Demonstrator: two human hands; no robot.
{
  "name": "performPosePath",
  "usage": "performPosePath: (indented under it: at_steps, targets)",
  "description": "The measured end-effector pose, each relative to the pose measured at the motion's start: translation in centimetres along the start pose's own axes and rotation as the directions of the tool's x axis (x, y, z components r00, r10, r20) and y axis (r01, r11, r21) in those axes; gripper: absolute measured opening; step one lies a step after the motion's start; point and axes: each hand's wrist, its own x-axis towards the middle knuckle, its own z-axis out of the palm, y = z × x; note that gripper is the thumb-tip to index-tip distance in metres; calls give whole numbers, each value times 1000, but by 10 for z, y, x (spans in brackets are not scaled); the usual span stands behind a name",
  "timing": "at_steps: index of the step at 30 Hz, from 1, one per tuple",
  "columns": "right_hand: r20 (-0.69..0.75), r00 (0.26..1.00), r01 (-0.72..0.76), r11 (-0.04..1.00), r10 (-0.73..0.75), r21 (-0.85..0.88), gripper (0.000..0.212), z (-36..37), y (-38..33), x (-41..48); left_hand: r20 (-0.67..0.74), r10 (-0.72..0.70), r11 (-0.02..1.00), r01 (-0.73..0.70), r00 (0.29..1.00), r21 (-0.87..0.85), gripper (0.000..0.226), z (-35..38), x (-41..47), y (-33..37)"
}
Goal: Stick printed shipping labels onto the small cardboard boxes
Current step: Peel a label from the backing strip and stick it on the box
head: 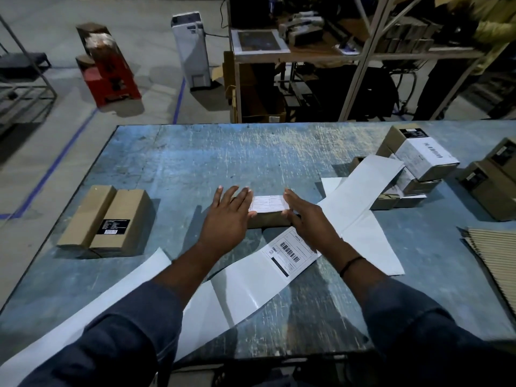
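Head view: small cardboard box (268,219), counter (223,157) centre, label (268,203) on top. Left hand (226,216) at its 9 o'clock, right hand (307,219) at 3; each grip flat, straight-fingered, clasping nothing, likely smoothing label ends down.

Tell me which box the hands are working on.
The middle box, with a white label on top: left hand and right hand touch its ends. The brown pair at left and right stack lie untouched.
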Motion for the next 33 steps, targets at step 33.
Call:
performPosePath:
  at_steps: [33]
  targets:
    - [-156,987,11,976,-46,-218,15,-4,-23,-2,-100,-78,973,54,992,-225,37,-13,0,-4]
